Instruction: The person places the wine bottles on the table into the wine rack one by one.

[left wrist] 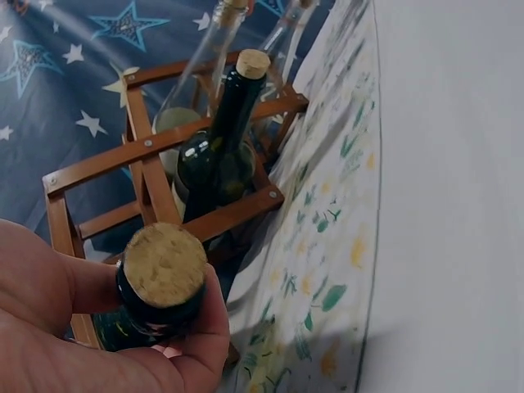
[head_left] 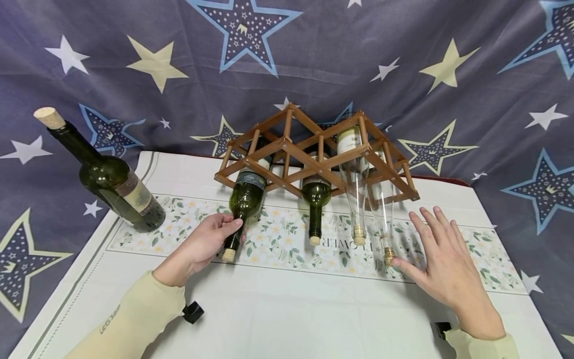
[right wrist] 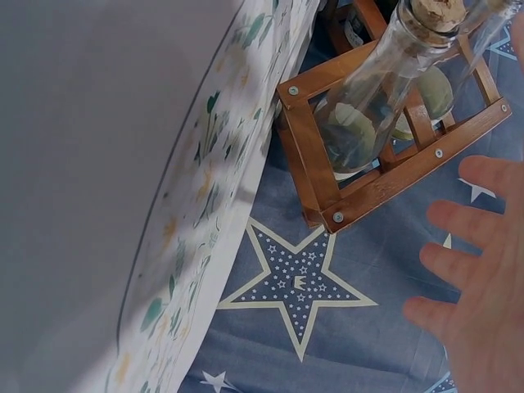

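My left hand [head_left: 208,242] grips the neck of a dark green wine bottle [head_left: 247,197], its body lying in the left part of the wooden wine rack [head_left: 287,144]. The cork [left wrist: 165,264] of this bottle shows between thumb and fingers in the left wrist view. A second green bottle [head_left: 316,193] rests in the rack's middle, neck toward me. Two clear corked bottles, one [head_left: 354,184] beside it and another [head_left: 383,214] at the right, also lie in the rack. My right hand [head_left: 448,267] is spread with straight fingers, thumb right by the rightmost bottle's cork.
Another corked green bottle [head_left: 121,189] stands upright at the table's left. A floral runner [head_left: 278,239] crosses the white tablecloth [head_left: 287,309] beneath the rack. Behind hangs a dark star-patterned cloth [head_left: 323,55].
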Demonstrator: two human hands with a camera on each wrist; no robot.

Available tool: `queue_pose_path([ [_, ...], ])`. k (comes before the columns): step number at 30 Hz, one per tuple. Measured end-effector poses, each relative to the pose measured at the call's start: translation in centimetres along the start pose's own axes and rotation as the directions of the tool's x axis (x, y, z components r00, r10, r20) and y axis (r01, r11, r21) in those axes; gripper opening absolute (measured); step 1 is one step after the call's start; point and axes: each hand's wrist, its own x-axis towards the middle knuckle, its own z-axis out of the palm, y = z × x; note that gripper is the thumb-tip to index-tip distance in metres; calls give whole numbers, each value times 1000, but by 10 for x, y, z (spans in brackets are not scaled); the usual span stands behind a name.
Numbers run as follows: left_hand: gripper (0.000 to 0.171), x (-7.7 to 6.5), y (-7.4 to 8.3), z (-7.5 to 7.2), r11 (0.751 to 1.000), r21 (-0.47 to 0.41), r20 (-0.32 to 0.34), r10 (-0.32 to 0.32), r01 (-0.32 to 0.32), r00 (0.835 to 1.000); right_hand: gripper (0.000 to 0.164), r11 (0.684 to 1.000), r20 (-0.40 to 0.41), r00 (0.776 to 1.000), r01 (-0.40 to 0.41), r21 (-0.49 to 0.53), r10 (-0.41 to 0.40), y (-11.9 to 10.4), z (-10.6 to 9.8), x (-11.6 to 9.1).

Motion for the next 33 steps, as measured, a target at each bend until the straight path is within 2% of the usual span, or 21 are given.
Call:
queue_pose_path([
  [10, 36, 3, 4, 0, 999, -45, 1, -25, 25, 1000, 107, 1000, -8, 1000, 7, 2, -7, 0, 0, 1],
  [19, 42, 10, 3, 2, 997, -80, -12, -15, 14, 1000, 108, 1000, -3, 1000, 0, 0, 0, 0, -1, 0],
  [33, 47, 26, 5, 0, 997, -73, -50, -19, 16, 999, 108, 1000, -7, 1000, -2, -3, 2, 2, 1, -1],
])
